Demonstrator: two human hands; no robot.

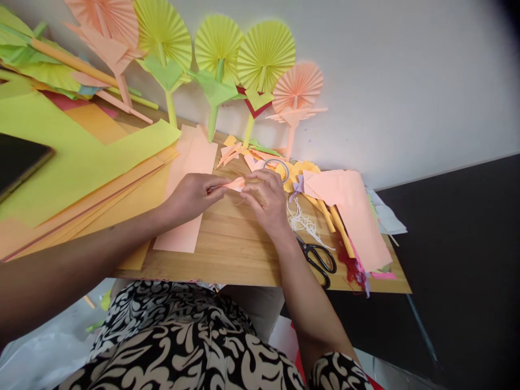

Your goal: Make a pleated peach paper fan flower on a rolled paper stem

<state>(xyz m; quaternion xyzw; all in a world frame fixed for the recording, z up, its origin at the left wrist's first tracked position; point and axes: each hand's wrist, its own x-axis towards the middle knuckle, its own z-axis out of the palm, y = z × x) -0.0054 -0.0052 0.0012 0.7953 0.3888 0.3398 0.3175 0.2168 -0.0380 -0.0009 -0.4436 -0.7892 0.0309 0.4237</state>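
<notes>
A small piece of peach paper (235, 184) is stretched between my two hands, above the middle of the wooden table. My left hand (196, 194) pinches its left end between thumb and fingers. At the other end, my right hand (266, 199) grips it with thumb and fingertips. The paper's exact shape is partly hidden by the fingers. Below my left hand lie flat peach sheets (182, 233). A grey-white tape ring (286, 172) sits just behind my right hand, and a tangle of white string (303, 221) is right beside it.
Black-handled scissors (319, 260) lie by my right forearm. Paper fan flowers (266, 51) lean against the wall. Yellow and orange sheets (101, 173) cover the left side, with a dark flat device (20, 160) on top. Folded peach paper (357, 216) lies at the right over orange paper sticks (341, 230).
</notes>
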